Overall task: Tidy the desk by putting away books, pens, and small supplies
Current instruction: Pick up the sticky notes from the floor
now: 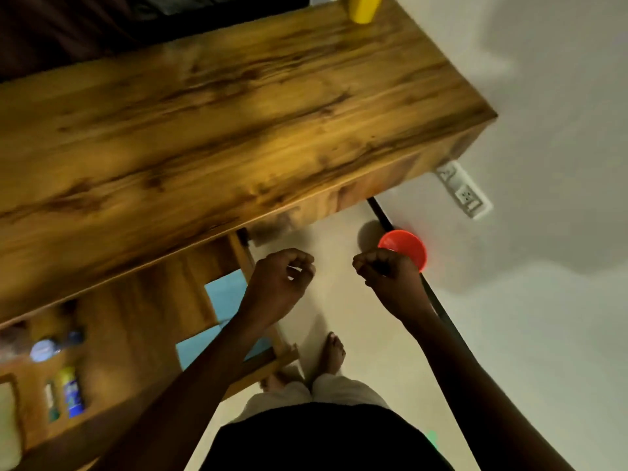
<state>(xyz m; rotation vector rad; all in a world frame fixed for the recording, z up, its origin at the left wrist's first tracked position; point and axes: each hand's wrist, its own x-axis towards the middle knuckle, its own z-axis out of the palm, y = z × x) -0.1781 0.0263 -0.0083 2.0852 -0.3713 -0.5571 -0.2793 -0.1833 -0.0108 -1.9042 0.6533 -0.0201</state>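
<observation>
Both fists (283,275) (387,270) off desk (238,107) edge.

A red bowl (404,246) is sitting on the pale floor (343,294) against the wall (560,300), below a white socket strip (464,190).

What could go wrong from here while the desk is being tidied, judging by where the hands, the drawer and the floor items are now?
1. The open drawer juts out by the bare feet; stepping forward could bump a shin or toe.
2. The red bowl sits on the floor by the wall, just beyond the right hand; it could be kicked.
3. The yellow object stands near the desk top's far edge and could be knocked off.
</observation>
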